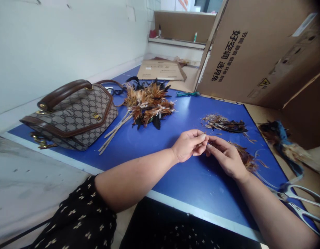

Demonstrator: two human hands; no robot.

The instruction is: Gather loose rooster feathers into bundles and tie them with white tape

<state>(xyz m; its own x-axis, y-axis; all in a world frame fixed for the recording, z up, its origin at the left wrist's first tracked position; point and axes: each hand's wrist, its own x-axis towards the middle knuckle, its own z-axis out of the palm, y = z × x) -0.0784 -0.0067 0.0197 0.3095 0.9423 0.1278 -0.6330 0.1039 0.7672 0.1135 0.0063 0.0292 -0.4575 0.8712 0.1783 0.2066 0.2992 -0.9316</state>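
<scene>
My left hand (pixel 189 145) and my right hand (pixel 226 156) meet fingertip to fingertip above the blue table (pixel 175 173). Both are closed in a pinch on something too small to make out. Brown feathers (pixel 247 159) lie just behind my right hand, partly hidden by it. A small heap of dark feathers (pixel 223 123) lies on the table beyond my hands. A bigger bundle of brown, orange and black feathers (pixel 148 103) with pale quill stems (pixel 114 131) sits farther left.
A patterned brown handbag (pixel 74 116) stands at the left of the table. Scissors (pixel 300 202) lie at the right edge. A large cardboard box (pixel 261 52) leans behind the table, with flat cardboard (pixel 161 70) beyond. More feathers (pixel 282 141) lie on cardboard at right.
</scene>
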